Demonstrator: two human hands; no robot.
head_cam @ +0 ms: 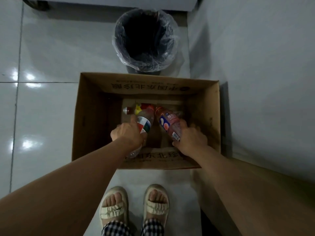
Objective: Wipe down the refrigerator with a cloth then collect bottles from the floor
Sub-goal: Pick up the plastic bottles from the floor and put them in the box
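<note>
Bottles — clear bottle [144,121] in left hand [127,133], pink bottle [170,125] in right hand [190,138]

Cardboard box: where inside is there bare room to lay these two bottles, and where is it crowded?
Bare floor of the cardboard box lies along its left wall and in the near middle, between the left hand and right hand. The far middle is crowded by a bottle already lying there.

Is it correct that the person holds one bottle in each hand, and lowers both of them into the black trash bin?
Not quite. The head view shows the left hand and the right hand each gripping a bottle, but both bottles are over the open cardboard box, not the black trash bin, which stands beyond the box.
</note>
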